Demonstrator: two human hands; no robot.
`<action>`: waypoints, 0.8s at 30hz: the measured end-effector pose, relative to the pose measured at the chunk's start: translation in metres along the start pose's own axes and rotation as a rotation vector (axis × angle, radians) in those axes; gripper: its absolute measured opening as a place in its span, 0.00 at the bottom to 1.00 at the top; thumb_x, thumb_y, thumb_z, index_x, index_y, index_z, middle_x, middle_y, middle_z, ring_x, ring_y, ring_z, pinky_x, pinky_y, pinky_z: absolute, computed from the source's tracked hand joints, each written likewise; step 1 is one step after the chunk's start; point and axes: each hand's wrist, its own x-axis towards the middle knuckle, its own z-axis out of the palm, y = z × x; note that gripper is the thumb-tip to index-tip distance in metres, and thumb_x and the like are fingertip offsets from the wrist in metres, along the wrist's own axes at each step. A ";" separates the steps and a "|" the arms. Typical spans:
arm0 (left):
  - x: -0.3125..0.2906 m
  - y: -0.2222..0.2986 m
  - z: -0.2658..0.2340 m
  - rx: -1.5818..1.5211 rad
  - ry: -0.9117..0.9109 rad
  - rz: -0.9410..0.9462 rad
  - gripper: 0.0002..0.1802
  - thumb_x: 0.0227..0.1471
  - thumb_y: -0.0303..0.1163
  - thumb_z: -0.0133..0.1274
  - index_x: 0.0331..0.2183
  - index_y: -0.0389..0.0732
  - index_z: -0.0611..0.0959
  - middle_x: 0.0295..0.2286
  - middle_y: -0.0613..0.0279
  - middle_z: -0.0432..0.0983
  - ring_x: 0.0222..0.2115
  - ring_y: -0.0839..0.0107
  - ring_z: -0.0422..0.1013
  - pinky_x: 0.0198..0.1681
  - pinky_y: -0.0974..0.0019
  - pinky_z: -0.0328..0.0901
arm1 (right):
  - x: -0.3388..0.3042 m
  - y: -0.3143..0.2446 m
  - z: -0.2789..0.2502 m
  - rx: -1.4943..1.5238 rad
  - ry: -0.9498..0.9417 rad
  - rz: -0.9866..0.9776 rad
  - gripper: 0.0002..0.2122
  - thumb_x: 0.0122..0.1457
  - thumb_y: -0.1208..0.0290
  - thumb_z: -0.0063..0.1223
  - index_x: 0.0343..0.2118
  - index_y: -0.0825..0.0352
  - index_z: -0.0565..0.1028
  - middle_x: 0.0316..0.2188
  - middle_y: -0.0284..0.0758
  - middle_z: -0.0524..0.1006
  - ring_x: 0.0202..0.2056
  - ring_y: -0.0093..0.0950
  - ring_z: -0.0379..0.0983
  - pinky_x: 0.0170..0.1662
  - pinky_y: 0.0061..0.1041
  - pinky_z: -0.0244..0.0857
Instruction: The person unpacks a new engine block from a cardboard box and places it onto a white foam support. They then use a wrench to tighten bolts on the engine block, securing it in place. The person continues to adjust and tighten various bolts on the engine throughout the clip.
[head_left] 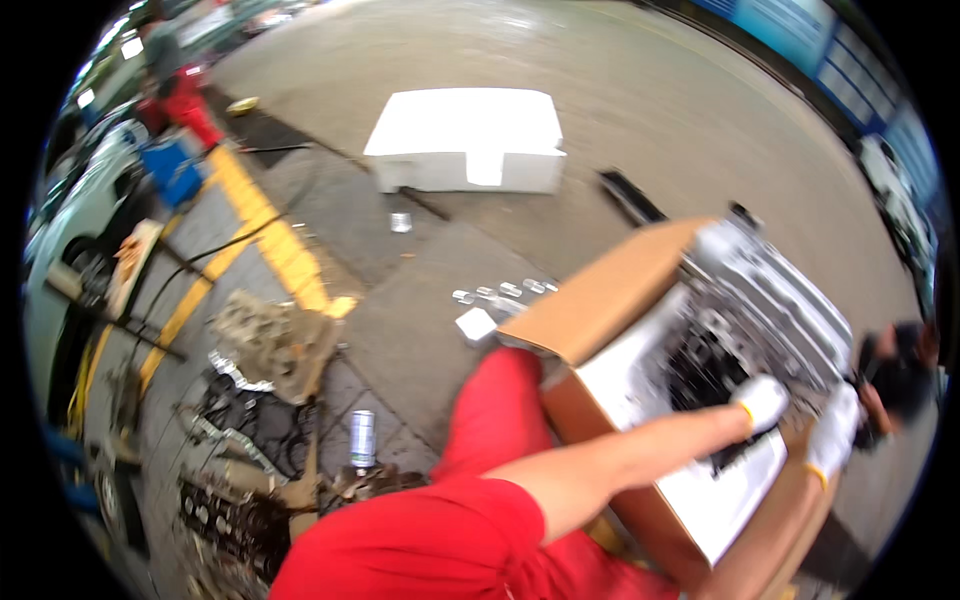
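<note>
An engine (715,345) with a silver cover (770,275) and dark, black parts on its side rests tilted in an open cardboard box (625,500) with white foam lining (715,510). My left hand (762,402), in a white glove with a yellow cuff, is closed against the engine's near side. At the engine's right corner is my right hand (832,430), gloved alike, its fingers bent round the edge. Blur and the hands themselves hide the fingertips. One cardboard flap (605,290) stands folded outward on the left.
A white foam lid (470,120) lies ahead on the floor. Small clear cylinders (510,290) and a white block (476,325) lie before my knee. Left are a dirty cylinder head (270,335), a spray can (362,438) and an engine block (225,515). People stand far left and at right.
</note>
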 end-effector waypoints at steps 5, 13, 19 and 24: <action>0.002 -0.007 -0.008 -0.321 -0.078 -0.169 0.23 0.59 0.43 0.45 0.37 0.40 0.90 0.39 0.44 0.84 0.41 0.45 0.81 0.45 0.45 0.75 | -0.036 0.024 -0.002 0.074 0.126 0.133 0.14 0.74 0.66 0.40 0.44 0.69 0.77 0.40 0.44 0.79 0.42 0.39 0.75 0.51 0.36 0.69; -0.012 -0.003 -0.035 -0.725 -0.056 -0.407 0.25 0.59 0.49 0.48 0.37 0.36 0.88 0.39 0.37 0.82 0.43 0.39 0.77 0.47 0.48 0.70 | -0.039 -0.145 -0.010 -0.524 -0.007 -0.077 0.20 0.70 0.53 0.37 0.46 0.61 0.79 0.44 0.49 0.78 0.48 0.51 0.75 0.53 0.46 0.68; -0.013 0.007 -0.034 -0.679 -0.058 -0.391 0.28 0.61 0.51 0.46 0.36 0.35 0.86 0.35 0.37 0.81 0.40 0.40 0.77 0.46 0.48 0.70 | -0.054 -0.097 -0.022 -0.113 0.119 0.312 0.21 0.70 0.50 0.37 0.44 0.60 0.79 0.47 0.47 0.79 0.49 0.50 0.76 0.51 0.46 0.68; -0.011 -0.002 -0.025 -0.650 0.028 -0.348 0.27 0.61 0.49 0.47 0.38 0.34 0.87 0.36 0.38 0.82 0.41 0.39 0.77 0.48 0.49 0.70 | -0.048 -0.103 -0.012 -0.531 0.091 -0.133 0.18 0.71 0.55 0.38 0.42 0.60 0.79 0.46 0.46 0.79 0.46 0.49 0.77 0.52 0.45 0.71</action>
